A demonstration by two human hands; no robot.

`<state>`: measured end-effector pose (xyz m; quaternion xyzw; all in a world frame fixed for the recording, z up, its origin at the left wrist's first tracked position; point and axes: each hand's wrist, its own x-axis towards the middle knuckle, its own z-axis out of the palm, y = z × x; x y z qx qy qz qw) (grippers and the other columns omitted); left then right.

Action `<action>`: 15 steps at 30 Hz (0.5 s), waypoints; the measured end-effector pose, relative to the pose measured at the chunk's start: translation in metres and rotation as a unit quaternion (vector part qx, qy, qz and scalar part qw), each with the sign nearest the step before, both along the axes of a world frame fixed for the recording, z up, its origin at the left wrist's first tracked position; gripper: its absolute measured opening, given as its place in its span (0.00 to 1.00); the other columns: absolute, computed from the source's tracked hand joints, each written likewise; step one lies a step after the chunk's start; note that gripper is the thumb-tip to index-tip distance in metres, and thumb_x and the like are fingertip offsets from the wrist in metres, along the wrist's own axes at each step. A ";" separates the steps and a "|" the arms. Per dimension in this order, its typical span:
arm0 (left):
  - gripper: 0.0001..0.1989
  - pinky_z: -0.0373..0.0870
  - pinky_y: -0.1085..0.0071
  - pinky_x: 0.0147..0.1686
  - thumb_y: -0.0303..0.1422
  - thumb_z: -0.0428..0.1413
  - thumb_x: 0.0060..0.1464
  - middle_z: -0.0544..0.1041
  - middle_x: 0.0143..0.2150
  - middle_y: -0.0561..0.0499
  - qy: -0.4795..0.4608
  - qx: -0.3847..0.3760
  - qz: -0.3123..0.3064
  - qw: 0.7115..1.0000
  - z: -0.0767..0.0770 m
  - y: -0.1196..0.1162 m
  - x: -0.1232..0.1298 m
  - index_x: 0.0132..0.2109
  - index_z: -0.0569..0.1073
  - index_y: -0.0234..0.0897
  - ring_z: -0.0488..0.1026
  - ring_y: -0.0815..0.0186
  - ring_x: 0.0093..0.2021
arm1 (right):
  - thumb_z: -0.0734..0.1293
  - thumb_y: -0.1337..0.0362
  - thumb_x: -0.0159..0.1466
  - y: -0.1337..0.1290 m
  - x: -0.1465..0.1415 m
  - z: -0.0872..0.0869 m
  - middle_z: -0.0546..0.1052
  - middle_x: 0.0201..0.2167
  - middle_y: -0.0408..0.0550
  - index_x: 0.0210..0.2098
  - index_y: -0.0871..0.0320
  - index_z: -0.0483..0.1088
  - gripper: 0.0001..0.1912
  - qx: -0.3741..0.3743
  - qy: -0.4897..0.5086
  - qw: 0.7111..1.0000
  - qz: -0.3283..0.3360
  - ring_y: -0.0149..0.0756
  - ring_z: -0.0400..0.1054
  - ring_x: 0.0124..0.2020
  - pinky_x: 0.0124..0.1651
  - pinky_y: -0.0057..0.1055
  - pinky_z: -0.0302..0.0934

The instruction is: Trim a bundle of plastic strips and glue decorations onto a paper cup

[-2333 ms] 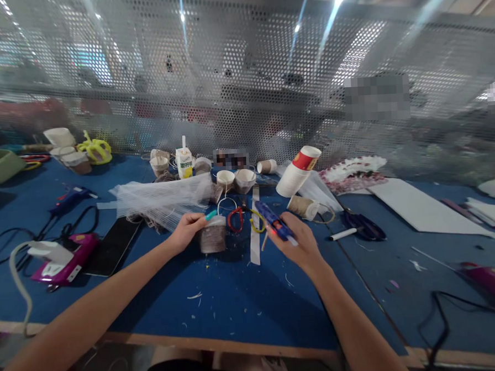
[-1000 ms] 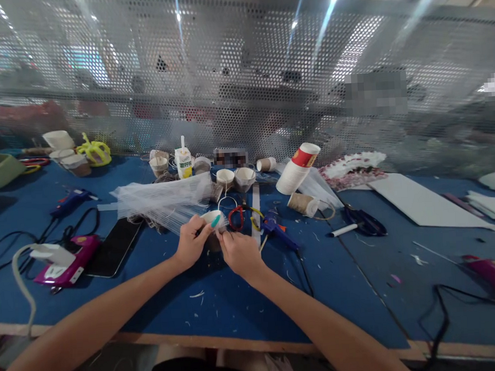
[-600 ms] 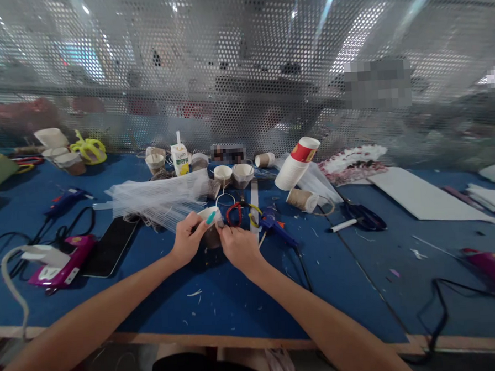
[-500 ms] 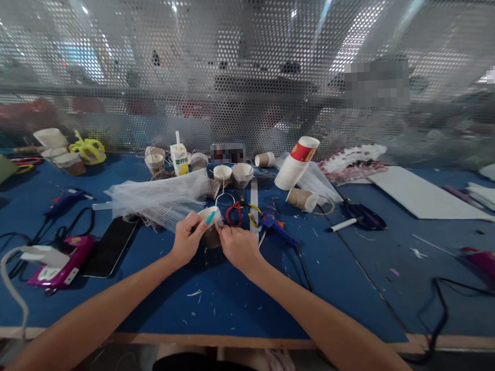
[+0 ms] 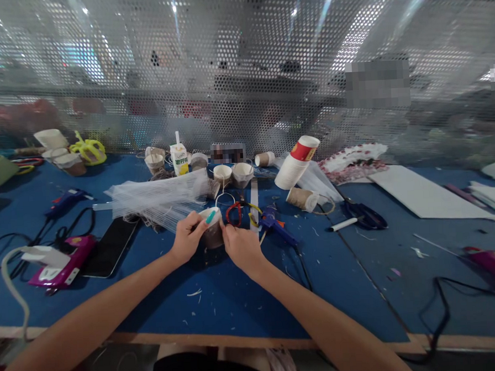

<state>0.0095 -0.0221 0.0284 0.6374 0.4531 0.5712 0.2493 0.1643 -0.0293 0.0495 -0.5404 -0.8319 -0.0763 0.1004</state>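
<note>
Between my two hands is a paper cup [image 5: 212, 235] with a brown wrapped side and a pale rim. My left hand [image 5: 189, 237] grips its left rim, the thumb with a turquoise nail lying over the edge. At the cup's right side my right hand [image 5: 241, 245] is closed, fingertips pinched at the rim; anything thin between them is too small to make out. Just beyond the hands lie red-handled scissors [image 5: 233, 214] and a white loop. To the right of my right hand rests a blue glue gun [image 5: 277, 226] with a black cord.
A sheaf of translucent white mesh [image 5: 160, 193] lies behind my left hand, near a black phone [image 5: 111, 247] and a purple power strip [image 5: 64, 262]. Several wrapped cups, a drink carton [image 5: 179, 159] and stacked paper cups [image 5: 292, 169] stand farther back. Dark-handled scissors [image 5: 367, 216] lie right.
My right hand has shifted slightly right and down along the cup's edge, leaving more of the brown side visible. The left hand keeps its grip.
</note>
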 end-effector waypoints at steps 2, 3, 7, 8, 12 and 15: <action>0.19 0.53 0.74 0.24 0.38 0.51 0.55 0.54 0.20 0.57 0.001 0.001 -0.003 1.000 -0.001 0.000 -0.001 0.20 0.59 0.34 0.53 0.73 0.22 | 0.54 0.66 0.66 0.002 0.003 0.004 0.76 0.22 0.50 0.30 0.62 0.72 0.17 -0.029 0.007 0.999 -0.019 0.34 0.68 0.22 0.24 0.27 0.46; 0.19 0.52 0.74 0.24 0.38 0.51 0.54 0.54 0.20 0.57 0.002 0.000 -0.004 1.000 -0.001 0.001 -0.001 0.20 0.59 0.34 0.52 0.74 0.22 | 0.54 0.65 0.67 0.003 0.005 0.005 0.75 0.21 0.50 0.29 0.62 0.72 0.18 -0.033 0.016 0.999 -0.028 0.33 0.68 0.21 0.24 0.27 0.45; 0.18 0.53 0.74 0.24 0.38 0.51 0.54 0.55 0.20 0.57 0.002 -0.007 -0.001 1.000 0.000 0.001 0.000 0.20 0.61 0.34 0.53 0.74 0.22 | 0.49 0.62 0.69 0.004 0.011 0.006 0.71 0.16 0.49 0.26 0.63 0.72 0.25 0.016 0.075 0.996 -0.052 0.31 0.63 0.18 0.23 0.27 0.43; 0.18 0.53 0.74 0.24 0.37 0.51 0.54 0.56 0.20 0.57 0.001 -0.008 -0.002 1.000 0.000 0.001 0.000 0.20 0.61 0.34 0.53 0.73 0.22 | 0.48 0.62 0.69 0.002 0.011 0.005 0.71 0.16 0.48 0.25 0.63 0.71 0.27 0.029 0.086 0.995 -0.050 0.31 0.63 0.18 0.23 0.27 0.42; 0.18 0.53 0.74 0.25 0.37 0.52 0.54 0.56 0.20 0.57 0.009 -0.002 -0.019 1.000 0.000 0.002 0.000 0.20 0.60 0.35 0.54 0.73 0.23 | 0.47 0.58 0.69 -0.006 0.003 0.006 0.73 0.17 0.48 0.25 0.62 0.71 0.29 0.013 0.087 0.996 -0.027 0.31 0.64 0.19 0.24 0.27 0.42; 0.20 0.52 0.73 0.24 0.38 0.53 0.53 0.54 0.19 0.57 0.017 0.014 -0.031 0.999 -0.001 0.004 -0.002 0.19 0.56 0.35 0.52 0.72 0.23 | 0.47 0.57 0.69 -0.011 -0.004 0.010 0.76 0.21 0.49 0.27 0.60 0.72 0.29 -0.033 0.065 0.997 -0.023 0.33 0.68 0.21 0.25 0.28 0.42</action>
